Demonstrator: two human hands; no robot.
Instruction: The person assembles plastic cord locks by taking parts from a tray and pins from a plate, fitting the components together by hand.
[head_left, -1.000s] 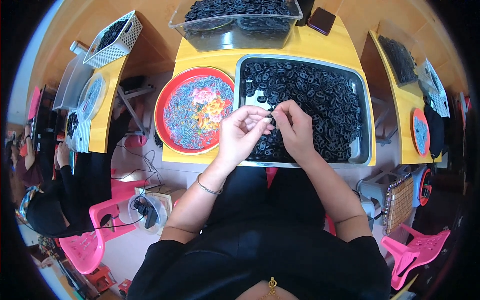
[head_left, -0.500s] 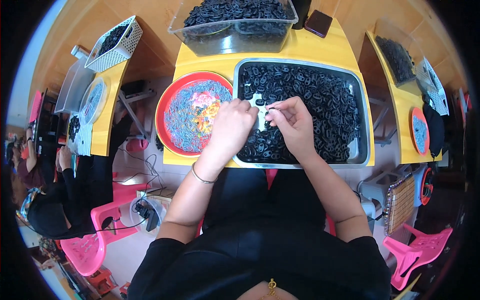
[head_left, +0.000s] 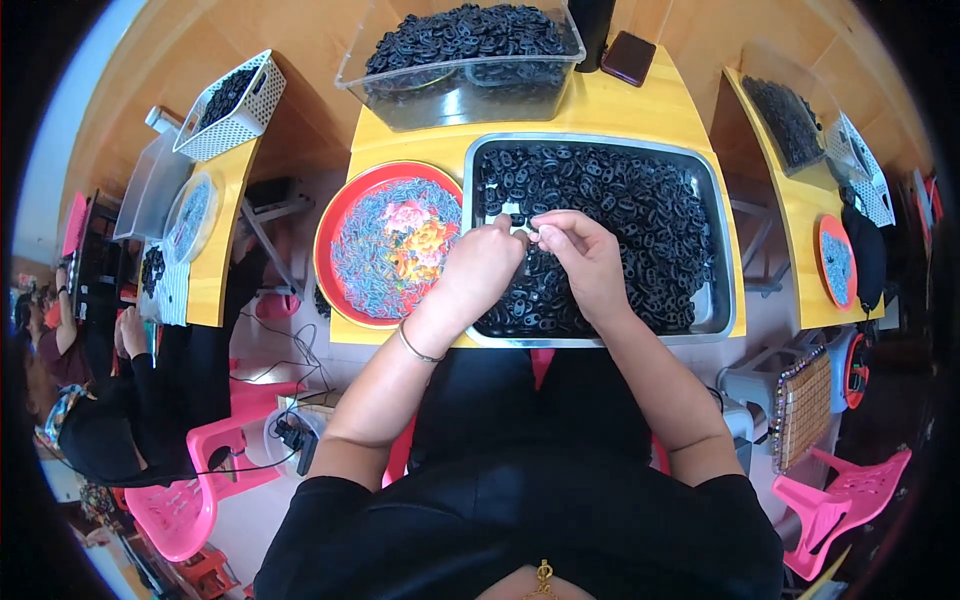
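Note:
My left hand [head_left: 486, 268] is closed over the left part of a metal tray [head_left: 600, 139], fingertips pressed together. What it holds, if anything, is hidden. Close against it, my right hand [head_left: 588, 262] has thumb and index finger pinched on a small black piece [head_left: 535, 224], mostly covered by the fingers. The tray is spread with many flat black oval pieces [head_left: 645, 220] with holes in them. To the left stands a round red tray [head_left: 328, 240] with a flower print, strewn with small grey-blue pin-like bits [head_left: 370, 270].
Behind the metal tray, a clear tub [head_left: 450, 105] is heaped with black pieces. A dark flat case [head_left: 629, 58] lies beside a black cylinder [head_left: 591, 32]. Side tables hold more baskets and trays. Another person's hand [head_left: 130, 332] shows at left. Pink chairs [head_left: 215, 470] stand below.
My left hand has moved right, its fingertips now meeting those of my right hand. The table appears slightly lower in the picture.

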